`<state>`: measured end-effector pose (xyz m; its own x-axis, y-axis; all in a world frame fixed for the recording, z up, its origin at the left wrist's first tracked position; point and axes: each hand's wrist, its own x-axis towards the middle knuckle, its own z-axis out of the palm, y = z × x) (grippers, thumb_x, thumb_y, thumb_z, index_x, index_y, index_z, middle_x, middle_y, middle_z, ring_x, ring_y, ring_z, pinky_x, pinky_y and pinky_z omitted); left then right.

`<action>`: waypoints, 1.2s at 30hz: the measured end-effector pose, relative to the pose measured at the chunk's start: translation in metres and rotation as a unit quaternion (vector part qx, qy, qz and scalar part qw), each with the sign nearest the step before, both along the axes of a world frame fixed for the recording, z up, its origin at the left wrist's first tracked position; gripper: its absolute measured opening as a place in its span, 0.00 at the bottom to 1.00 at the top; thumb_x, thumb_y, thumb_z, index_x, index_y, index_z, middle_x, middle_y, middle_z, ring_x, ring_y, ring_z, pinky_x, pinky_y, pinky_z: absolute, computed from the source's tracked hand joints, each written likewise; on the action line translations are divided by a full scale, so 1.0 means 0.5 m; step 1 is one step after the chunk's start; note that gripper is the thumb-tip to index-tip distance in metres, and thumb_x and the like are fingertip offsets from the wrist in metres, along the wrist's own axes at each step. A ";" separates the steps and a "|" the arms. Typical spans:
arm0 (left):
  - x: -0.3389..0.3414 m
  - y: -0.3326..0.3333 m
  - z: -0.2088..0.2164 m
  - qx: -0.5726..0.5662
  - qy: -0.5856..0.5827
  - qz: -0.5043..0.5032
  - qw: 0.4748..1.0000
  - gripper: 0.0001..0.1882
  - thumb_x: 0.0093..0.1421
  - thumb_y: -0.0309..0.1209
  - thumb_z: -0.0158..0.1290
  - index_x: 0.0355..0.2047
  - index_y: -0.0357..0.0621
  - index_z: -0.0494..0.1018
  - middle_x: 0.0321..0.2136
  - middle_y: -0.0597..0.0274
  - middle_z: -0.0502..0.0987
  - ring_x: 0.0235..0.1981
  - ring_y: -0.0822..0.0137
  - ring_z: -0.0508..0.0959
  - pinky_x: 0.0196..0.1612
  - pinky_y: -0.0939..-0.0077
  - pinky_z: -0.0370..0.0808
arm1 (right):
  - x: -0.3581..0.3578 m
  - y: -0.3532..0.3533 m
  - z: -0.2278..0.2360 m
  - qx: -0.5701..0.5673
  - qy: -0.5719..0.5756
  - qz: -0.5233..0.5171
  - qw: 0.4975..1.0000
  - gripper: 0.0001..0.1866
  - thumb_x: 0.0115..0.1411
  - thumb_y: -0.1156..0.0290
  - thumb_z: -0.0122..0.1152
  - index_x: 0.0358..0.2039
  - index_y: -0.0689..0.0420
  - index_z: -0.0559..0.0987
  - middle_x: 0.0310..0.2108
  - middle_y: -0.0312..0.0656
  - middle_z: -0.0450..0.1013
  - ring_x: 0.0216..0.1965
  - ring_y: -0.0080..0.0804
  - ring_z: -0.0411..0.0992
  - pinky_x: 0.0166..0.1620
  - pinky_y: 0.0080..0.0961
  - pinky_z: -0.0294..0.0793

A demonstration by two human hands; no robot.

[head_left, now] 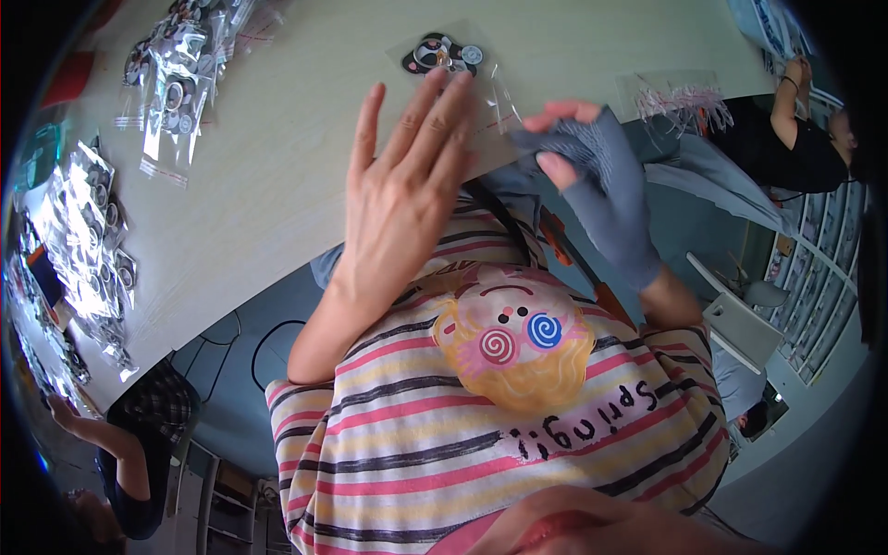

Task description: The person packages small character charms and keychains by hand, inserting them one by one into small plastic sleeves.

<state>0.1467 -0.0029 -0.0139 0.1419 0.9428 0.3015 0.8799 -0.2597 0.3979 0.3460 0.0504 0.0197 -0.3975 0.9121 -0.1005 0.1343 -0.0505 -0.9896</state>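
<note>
My left hand is bare, its fingers stretched out and a little apart. Its slightly blurred fingertips overlap the near edge of a small clear bag lying on the table. Inside this bag show a black item with pink and white parts, a metal ring and a round grey disc. A grey fingerless glove covers my right hand, which hovers by the table's near edge. Its fingers are bent, the thumb stands apart from them, and I see nothing held. A clear plastic edge with a red-marked strip lies between the hands.
Filled clear bags are heaped at the far left, with more bags along the table's left side. Another clear bag with pinkish-white strands lies at the right. People sit at left and right; a white chair stands right.
</note>
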 end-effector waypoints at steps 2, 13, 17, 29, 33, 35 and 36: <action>-0.014 -0.007 0.000 0.018 -0.081 0.008 0.997 0.24 0.60 0.22 0.54 0.59 0.43 0.72 0.62 0.57 0.72 0.64 0.57 0.71 0.69 0.54 0.58 | 0.039 0.013 0.016 0.291 -0.213 0.098 0.928 0.12 0.59 0.79 0.64 0.45 0.60 0.79 0.43 0.43 0.77 0.41 0.29 0.77 0.47 0.30 0.77; -0.090 -0.011 0.016 -0.078 -0.021 -0.051 0.995 0.34 0.62 0.23 0.49 0.70 0.50 0.60 0.64 0.63 0.70 0.68 0.65 0.66 0.71 0.58 0.56 | -0.103 0.033 -0.053 0.522 -0.285 0.153 0.789 0.12 0.52 0.66 0.66 0.38 0.50 0.79 0.38 0.32 0.73 0.42 0.32 0.73 0.44 0.33 0.71; -0.089 -0.019 0.014 -0.070 -0.023 -0.035 0.997 0.33 0.63 0.25 0.50 0.69 0.47 0.60 0.64 0.65 0.70 0.68 0.65 0.65 0.70 0.60 0.58 | -0.105 0.022 -0.042 0.463 -0.301 0.171 0.816 0.11 0.55 0.63 0.66 0.38 0.51 0.78 0.36 0.33 0.75 0.40 0.34 0.74 0.44 0.34 0.71; -0.085 -0.012 0.015 -0.063 -0.028 -0.040 0.997 0.31 0.63 0.23 0.49 0.68 0.47 0.63 0.64 0.65 0.71 0.67 0.65 0.67 0.69 0.58 0.60 | -0.124 0.008 -0.036 0.409 -0.345 0.147 0.832 0.13 0.55 0.64 0.67 0.38 0.51 0.76 0.31 0.36 0.71 0.37 0.39 0.71 0.42 0.37 0.69; -0.079 -0.014 0.014 -0.078 0.014 -0.030 0.996 0.30 0.63 0.23 0.47 0.68 0.48 0.63 0.65 0.66 0.69 0.68 0.66 0.66 0.70 0.58 0.58 | -0.112 -0.004 -0.065 0.487 -0.403 0.140 0.762 0.12 0.53 0.62 0.67 0.35 0.50 0.76 0.35 0.37 0.68 0.37 0.37 0.68 0.41 0.34 0.69; -0.083 -0.014 0.014 -0.074 0.013 -0.038 0.996 0.30 0.65 0.24 0.46 0.68 0.48 0.63 0.65 0.66 0.69 0.68 0.67 0.65 0.71 0.58 0.57 | -0.069 0.011 -0.038 0.481 -0.301 0.209 0.796 0.11 0.54 0.63 0.67 0.34 0.51 0.76 0.36 0.38 0.68 0.38 0.36 0.68 0.42 0.33 0.69; -0.085 -0.011 0.014 -0.078 0.019 -0.041 0.996 0.30 0.65 0.24 0.46 0.68 0.48 0.63 0.65 0.67 0.69 0.69 0.67 0.65 0.71 0.58 0.57 | -0.041 0.019 -0.017 0.464 -0.185 0.278 0.821 0.10 0.56 0.63 0.66 0.33 0.51 0.75 0.36 0.38 0.68 0.39 0.36 0.69 0.43 0.33 0.69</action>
